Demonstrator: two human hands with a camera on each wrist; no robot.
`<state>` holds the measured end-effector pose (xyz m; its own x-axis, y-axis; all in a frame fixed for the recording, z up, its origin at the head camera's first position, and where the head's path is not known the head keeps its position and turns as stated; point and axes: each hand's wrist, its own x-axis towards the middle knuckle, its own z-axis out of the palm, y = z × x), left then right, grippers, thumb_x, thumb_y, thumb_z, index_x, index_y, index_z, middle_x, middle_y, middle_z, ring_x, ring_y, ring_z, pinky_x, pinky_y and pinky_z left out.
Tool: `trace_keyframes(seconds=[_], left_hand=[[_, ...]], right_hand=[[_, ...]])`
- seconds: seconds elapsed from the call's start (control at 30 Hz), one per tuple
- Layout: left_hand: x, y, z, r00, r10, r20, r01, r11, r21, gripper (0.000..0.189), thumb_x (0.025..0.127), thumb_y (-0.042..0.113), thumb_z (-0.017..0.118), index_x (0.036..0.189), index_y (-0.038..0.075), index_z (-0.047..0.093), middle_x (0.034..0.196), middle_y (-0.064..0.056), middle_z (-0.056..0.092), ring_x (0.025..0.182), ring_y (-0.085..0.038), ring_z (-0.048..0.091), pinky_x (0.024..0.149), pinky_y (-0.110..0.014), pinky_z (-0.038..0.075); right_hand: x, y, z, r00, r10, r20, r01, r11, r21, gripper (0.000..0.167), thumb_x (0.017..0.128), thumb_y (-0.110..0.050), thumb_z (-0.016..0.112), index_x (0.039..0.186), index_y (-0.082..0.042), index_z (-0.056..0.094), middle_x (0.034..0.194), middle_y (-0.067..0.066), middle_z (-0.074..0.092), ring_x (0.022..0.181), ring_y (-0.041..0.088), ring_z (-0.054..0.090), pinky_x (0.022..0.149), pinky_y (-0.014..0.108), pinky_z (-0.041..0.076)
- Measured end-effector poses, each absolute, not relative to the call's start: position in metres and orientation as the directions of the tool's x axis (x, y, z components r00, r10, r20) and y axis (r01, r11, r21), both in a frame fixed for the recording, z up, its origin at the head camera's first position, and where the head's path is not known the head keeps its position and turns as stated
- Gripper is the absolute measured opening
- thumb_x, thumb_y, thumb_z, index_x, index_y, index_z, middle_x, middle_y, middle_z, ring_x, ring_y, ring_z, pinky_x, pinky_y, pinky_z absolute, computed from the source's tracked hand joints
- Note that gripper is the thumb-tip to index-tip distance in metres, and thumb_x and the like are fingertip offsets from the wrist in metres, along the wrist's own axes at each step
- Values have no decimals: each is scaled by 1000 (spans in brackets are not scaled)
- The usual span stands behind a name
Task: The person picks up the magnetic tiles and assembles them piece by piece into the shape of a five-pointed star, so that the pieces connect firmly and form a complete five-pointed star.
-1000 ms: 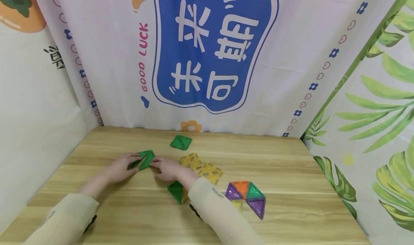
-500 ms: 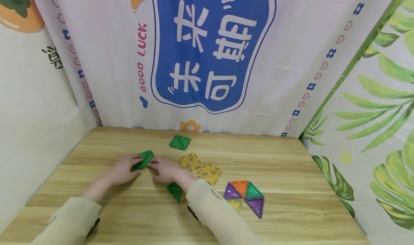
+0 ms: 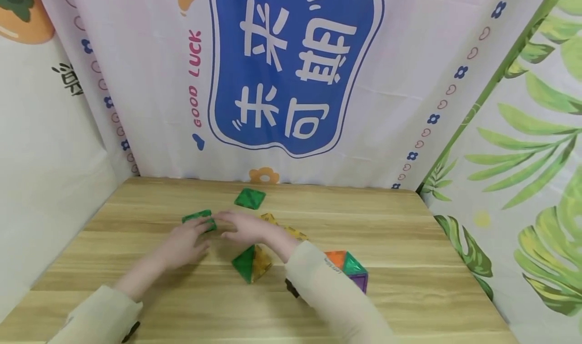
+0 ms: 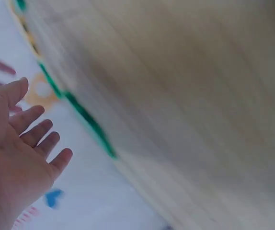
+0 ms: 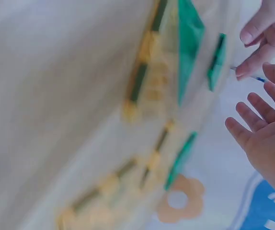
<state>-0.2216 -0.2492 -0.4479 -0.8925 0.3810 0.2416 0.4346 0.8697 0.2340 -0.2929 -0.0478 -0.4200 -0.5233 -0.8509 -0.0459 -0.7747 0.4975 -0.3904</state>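
Your right hand [image 3: 245,228] has moved far and right since the earlier frame, your left hand [image 3: 184,245] slightly right. Both hands show relaxed, nearly straight fingers, their fingertips near each other. Your left fingers overlie part of a green tile [image 3: 195,215] at the left of the table [image 3: 204,308]; whether they press cannot be told. Far right of it lies a 2nd green tile [image 3: 250,198]; nearer, a green triangle [image 3: 244,264] adjoins a yellow triangle [image 3: 261,264].
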Motion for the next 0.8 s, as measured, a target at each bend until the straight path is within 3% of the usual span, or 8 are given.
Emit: trace_keyframes(seconds=[0.3,0.63,0.8], left_hand=[[-195,-183,-430,-838,449,311,522,826,214,55,86,26,70,130,-1,53,135,-20,50,125,-40,46,96,-61,39],[-181,-137,-426,-838,426,341,509,835,207,60,83,31,71,133,3,51,139,-16,48,128,-37,43,106,-57,32],[-176,-109,-428,-805,462,373,557,804,208,66,80,36,73,134,6,50,141,-12,47,131,-33,40,110,-54,27]], right_hand=[[-281,13,-395,-481,-877,7,-826,450,-340,56,97,-23,54,148,-18,31,152,1,32,141,19,26,114,32,25],[-266,93,-390,-523,-851,52,-811,477,-340,54,97,-25,53,146,-19,35,151,7,34,139,22,30,112,40,29],[-261,135,-393,-530,-841,110,-822,477,-311,52,95,-24,56,144,-18,39,148,9,38,137,24,34,111,41,31]])
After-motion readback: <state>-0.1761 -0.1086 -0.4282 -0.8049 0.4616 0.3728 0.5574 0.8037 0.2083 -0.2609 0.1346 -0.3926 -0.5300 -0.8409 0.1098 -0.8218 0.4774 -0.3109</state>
